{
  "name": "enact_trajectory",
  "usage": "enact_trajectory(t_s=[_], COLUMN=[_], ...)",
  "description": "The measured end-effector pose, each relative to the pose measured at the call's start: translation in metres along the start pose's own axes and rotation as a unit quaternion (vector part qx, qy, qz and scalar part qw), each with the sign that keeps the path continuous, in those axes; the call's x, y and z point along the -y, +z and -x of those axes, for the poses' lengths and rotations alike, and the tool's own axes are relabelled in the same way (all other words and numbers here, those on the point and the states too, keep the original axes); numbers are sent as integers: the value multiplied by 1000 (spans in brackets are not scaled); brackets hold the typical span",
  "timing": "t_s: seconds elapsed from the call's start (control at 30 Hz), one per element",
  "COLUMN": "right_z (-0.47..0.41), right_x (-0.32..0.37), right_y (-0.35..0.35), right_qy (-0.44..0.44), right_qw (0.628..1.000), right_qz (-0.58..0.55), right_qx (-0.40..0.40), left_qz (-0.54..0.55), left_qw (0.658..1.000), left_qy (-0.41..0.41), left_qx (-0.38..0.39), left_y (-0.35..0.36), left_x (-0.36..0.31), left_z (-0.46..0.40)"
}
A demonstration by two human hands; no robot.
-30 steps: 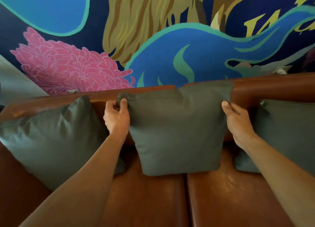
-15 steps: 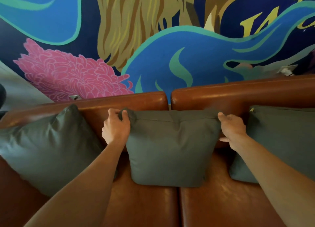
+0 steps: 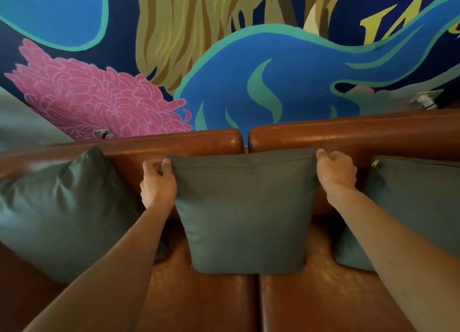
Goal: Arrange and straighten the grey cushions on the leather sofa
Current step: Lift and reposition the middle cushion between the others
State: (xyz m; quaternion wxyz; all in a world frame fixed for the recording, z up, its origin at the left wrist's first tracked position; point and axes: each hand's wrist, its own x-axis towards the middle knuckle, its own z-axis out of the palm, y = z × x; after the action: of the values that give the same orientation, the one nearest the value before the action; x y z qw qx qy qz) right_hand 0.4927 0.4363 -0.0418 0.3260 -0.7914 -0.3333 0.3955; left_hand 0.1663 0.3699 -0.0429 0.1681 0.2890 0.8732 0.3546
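Both hands point(image 3: 158, 182) on middle cushion point(image 3: 245, 212) corners

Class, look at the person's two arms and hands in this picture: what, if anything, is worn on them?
Nothing shows on either. The left hand and right hand are bare: no gloves, rings, watch or bracelets visible. Both forearms are uncovered to the frame's edge, no sleeve in view.

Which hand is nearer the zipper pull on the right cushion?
Right. The right hand grips the middle cushion corner beside the zipper pull; the left hand holds the far corner.
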Motion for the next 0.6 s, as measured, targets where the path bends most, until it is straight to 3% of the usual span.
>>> enact_trajectory(t_s=[0.2,0.37,0.47,0.6], right_z=[42,33,13,-1], right_x=[-19,-42,-51,-53], right_y=[29,39,38,36], right_qy=[-28,-43,-6,22], right_qw=[997,998,998,999], right_qz=[-71,24,67,13], right_qx=[-10,-26,-8,30], left_qz=[119,120,95,102], left_qw=[985,985,988,985], left_qy=[18,-5,-8,-57], left_qx=[126,123,121,127], left_y=[17,34,36,37], left_x=[34,37,38,40], left_z=[43,49,40,33])
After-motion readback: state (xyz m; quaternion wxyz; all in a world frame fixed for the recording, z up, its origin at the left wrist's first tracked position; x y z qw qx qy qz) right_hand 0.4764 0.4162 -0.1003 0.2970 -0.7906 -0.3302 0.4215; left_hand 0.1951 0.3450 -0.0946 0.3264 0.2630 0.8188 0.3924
